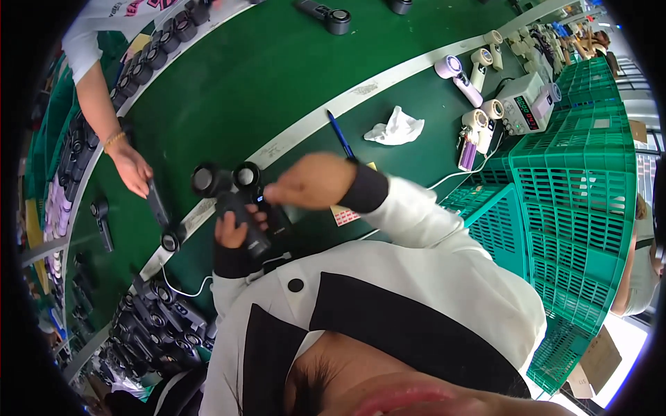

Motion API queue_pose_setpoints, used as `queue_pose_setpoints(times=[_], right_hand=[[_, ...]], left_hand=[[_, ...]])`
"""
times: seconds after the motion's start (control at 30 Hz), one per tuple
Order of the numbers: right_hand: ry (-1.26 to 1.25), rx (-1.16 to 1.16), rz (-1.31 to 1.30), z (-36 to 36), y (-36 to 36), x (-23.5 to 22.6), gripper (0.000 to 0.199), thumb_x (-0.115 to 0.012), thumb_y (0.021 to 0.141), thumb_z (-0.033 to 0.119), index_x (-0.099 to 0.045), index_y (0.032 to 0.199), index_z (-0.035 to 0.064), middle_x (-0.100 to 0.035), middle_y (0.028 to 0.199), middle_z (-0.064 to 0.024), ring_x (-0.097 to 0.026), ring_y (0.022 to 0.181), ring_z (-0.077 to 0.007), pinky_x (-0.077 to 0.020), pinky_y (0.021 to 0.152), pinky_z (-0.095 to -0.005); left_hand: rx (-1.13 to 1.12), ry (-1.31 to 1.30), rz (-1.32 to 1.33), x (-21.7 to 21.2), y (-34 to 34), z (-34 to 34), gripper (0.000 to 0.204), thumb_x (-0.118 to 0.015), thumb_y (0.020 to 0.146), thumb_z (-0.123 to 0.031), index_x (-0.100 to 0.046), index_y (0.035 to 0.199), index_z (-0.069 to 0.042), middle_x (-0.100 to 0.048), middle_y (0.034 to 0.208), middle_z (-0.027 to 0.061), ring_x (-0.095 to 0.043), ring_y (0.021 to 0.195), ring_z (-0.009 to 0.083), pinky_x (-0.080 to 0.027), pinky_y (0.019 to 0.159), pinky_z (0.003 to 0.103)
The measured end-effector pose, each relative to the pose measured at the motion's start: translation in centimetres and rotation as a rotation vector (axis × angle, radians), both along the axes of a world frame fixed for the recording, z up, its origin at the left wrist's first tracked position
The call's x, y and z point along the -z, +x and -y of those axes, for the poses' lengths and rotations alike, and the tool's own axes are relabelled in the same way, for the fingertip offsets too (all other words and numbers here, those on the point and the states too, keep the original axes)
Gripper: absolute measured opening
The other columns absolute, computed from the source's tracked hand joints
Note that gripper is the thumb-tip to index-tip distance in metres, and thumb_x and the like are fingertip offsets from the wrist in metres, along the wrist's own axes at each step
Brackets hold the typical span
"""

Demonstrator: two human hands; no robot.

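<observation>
My left hand (232, 229) is closed around the handle of a black handheld fan (239, 215), whose round head tilts up toward the far left. Close beside it is a second black handheld fan (247, 175) with a small lit display. My left fingertips reach toward its handle, but whether they grip it is unclear. My right hand (316, 182) hovers just right of that second fan, smeared by motion, its fingers toward the display. At the left, a co-worker's hand (132, 170) holds another black fan (159, 204) by its handle.
Many black fans (156, 322) lie heaped at lower left. A blue pen (340, 134), a crumpled white tissue (395, 127) and pale fans (459, 80) lie beyond my right hand. A power supply (524, 104) and green crates (569, 180) stand right. A white rail (298, 139) crosses the green table.
</observation>
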State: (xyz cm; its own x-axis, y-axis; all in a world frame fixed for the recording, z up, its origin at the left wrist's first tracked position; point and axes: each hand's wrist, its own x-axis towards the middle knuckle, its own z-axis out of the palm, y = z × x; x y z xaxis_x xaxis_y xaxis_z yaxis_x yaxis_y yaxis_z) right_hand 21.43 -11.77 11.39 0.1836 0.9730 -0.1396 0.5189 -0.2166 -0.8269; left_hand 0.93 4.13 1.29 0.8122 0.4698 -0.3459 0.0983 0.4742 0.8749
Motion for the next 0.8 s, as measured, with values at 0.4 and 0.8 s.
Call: queue_pose_setpoints(times=[0.4, 0.8], right_hand=[[-0.327, 1.38, 0.613, 2.0, 37.2, 11.1, 0.07, -0.058, 0.069, 0.05, -0.039, 0.115, 0.001, -0.047, 0.108, -0.0179, -0.054, 0.09, -0.0359, -0.0447, 0.077, -0.0412], [-0.33, 1.374, 0.655, 2.4, 54.0, 14.1, 0.062, -0.069, 0.061, 0.04, -0.048, 0.108, 0.0045, -0.049, 0.106, -0.0181, -0.05, 0.096, -0.0341, -0.0424, 0.084, -0.0371]], left_hand=[[-0.226, -0.46, 0.011, 6.0, -4.1, -2.7, 0.027, -0.039, 0.073, -0.004, -0.046, 0.098, 0.005, -0.056, 0.081, 0.0207, -0.057, 0.063, 0.0355, -0.05, 0.06, 0.041], [-0.322, -0.116, -0.228, 4.4, -4.1, -1.0, 0.025, -0.039, 0.075, -0.002, -0.047, 0.098, 0.004, -0.058, 0.077, 0.0204, -0.059, 0.061, 0.0347, -0.05, 0.058, 0.04]])
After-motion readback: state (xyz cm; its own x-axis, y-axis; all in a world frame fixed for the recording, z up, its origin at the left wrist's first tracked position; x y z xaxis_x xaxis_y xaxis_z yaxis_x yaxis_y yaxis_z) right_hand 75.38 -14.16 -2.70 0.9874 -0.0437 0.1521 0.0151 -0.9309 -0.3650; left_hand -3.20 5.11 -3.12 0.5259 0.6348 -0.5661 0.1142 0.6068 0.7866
